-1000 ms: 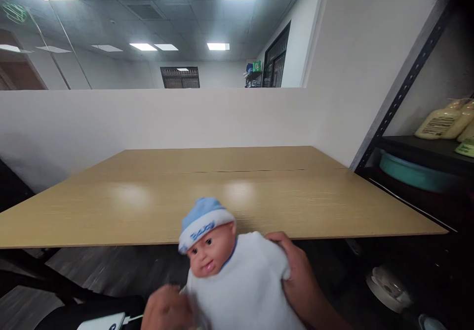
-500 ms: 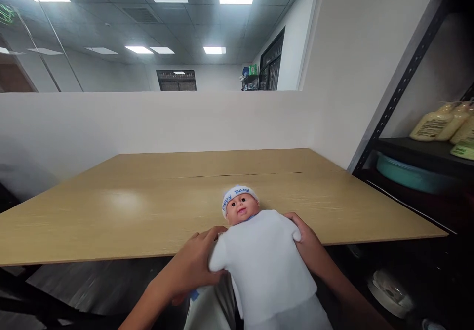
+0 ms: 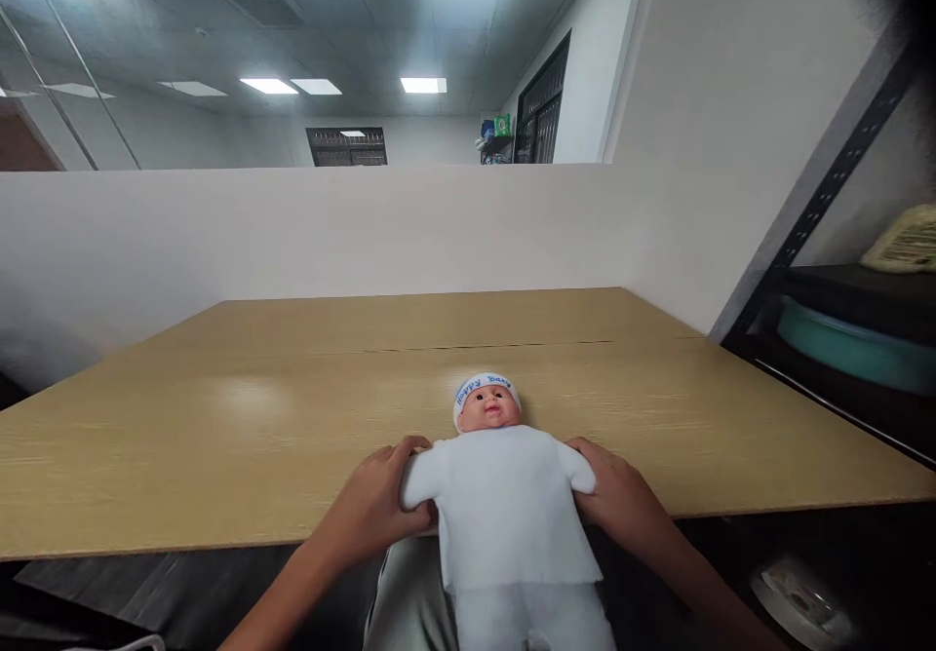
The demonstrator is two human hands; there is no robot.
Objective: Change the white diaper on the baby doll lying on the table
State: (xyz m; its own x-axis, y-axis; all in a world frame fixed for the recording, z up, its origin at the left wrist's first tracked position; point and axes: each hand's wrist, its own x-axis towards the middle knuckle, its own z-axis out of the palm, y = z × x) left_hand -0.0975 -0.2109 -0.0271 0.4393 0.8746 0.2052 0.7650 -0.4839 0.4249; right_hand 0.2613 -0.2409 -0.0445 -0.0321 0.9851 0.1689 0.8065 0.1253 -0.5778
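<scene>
A baby doll [image 3: 516, 515] in a white top and pants lies face up at the near edge of the wooden table [image 3: 241, 446]. Its head wears a white cap [image 3: 487, 386] with blue lettering and rests toward the far side, while the legs hang past the edge over my lap. Around the doll's arm on the left, my left hand [image 3: 380, 495] is closed with the thumb below. My right hand [image 3: 614, 485] grips the other arm; some of its fingers are hidden behind the sleeve.
A white partition wall [image 3: 409, 232] stands behind the table. At the right is a dark shelf rack [image 3: 863, 286] with a teal basin [image 3: 855, 344] and a yellowish package [image 3: 907, 240]. Below the table edge, a blurred round white object [image 3: 800, 602] shows at lower right.
The doll has turned from a tilt to nearly straight, both hands moving with it. Its arms are spread more evenly. My view has shifted slightly.
</scene>
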